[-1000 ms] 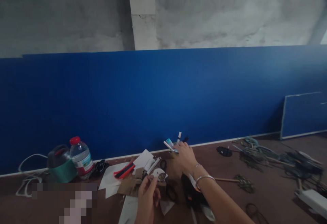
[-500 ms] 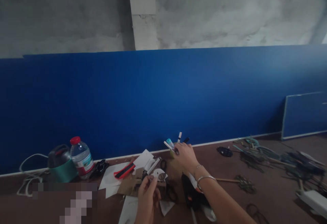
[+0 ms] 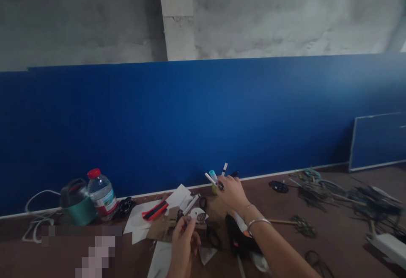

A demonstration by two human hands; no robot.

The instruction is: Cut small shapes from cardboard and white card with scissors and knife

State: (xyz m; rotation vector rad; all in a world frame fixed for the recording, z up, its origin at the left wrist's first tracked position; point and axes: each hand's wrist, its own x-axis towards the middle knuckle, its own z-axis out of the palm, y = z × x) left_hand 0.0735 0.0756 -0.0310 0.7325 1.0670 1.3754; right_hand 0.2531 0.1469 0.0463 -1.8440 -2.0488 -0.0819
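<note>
My left hand (image 3: 185, 240) pinches a small white paper cutout (image 3: 199, 214) with dark striped markings, low in the middle of the view. Farther back, my right hand (image 3: 233, 192), with bracelets at the wrist, reaches in among several upright pens at the foot of the blue wall. Its fingers are curled on a pen there, but which one is hidden. A white pen (image 3: 209, 179), a light-blue-capped marker (image 3: 212, 174) and a white-ended marker (image 3: 224, 168) stick out around the fingers. Their yellowish-green holder (image 3: 214, 189) is mostly covered.
A red utility knife (image 3: 155, 210) lies on white paper (image 3: 135, 223). A black glue gun (image 3: 236, 235) rests under my right forearm. Scissors (image 3: 214, 239) are partly hidden. Left stands a red-capped bottle (image 3: 104, 197) beside a green container (image 3: 79, 212). Wires and stems (image 3: 330, 193) lie right.
My right hand and the pens appear slightly farther right in the view. The left hand keeps its pinch on the paper cutout.
</note>
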